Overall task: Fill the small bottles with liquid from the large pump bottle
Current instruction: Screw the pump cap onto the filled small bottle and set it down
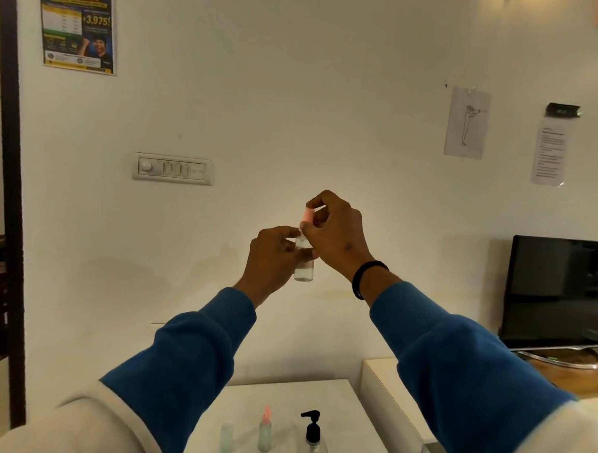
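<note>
I'm holding a small clear plastic bottle (304, 264) up at centre frame, in front of the white wall. My left hand (275, 259) is closed around its body, thumb and fingers pinching the mid section; the bottom part is showing below my fingers and looks to have a little clear liquid in it, though I can't tell the level for sure. My right hand (335, 228) is curled over the top, fingertips pinched on the pink cap (307, 216), so I'm judging this as a cap being twisted on or off; which way, I can't tell.

Handling guess: the bottle is light and thin-walled, probably giving a bit if squeezed, smooth so slippery if wet. I'm thinking the best grip is around the middle of the body with the left, and only fingertips on the cap since it's tiny. Keeping it upright matters if it's open.

At the bottom centre of the frame, on the white table (344, 409), are standing a blurry pale uncapped small bottle (226, 439), a second small bottle with a pink cap (265, 430) just right of it, and the large clear pump bottle with black pump head (313, 439) further right. The pump bottle probably needs one hand steadying it and one pressing.
</note>
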`<state>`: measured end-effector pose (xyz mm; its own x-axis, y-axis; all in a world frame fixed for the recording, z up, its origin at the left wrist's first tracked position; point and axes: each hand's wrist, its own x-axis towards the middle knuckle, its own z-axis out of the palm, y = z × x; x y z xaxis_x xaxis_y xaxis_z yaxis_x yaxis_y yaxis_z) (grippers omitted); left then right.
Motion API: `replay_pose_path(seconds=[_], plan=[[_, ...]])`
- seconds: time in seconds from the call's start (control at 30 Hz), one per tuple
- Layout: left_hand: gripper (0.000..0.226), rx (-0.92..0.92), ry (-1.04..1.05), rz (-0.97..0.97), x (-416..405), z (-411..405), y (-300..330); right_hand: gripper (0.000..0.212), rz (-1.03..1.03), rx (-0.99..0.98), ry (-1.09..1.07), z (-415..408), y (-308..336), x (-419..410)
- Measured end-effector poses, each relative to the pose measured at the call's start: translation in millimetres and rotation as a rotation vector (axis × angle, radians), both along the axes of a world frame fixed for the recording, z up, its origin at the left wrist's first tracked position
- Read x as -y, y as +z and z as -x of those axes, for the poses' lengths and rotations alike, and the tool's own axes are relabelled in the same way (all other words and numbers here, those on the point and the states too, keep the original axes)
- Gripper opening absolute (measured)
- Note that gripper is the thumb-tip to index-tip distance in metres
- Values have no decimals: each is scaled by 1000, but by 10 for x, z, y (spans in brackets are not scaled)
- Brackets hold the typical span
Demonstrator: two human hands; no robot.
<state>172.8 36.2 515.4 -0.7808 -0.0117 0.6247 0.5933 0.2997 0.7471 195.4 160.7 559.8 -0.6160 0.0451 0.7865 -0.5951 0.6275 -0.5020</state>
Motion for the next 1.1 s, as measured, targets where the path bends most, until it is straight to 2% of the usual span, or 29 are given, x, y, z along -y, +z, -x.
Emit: replay_pose_path(seconds=[0.33,0.83,1.1], plan=[[46,-33,34,-17,-109,-77,-15,24,57,42,-9,7,-6,-44],[46,-34,53,-2,-151,-121,-13,25,44,-45,-4,23,-75,-82],[46,6,50,-37,-109,-103,-18,32,107,44,78,16,-29,-119]])
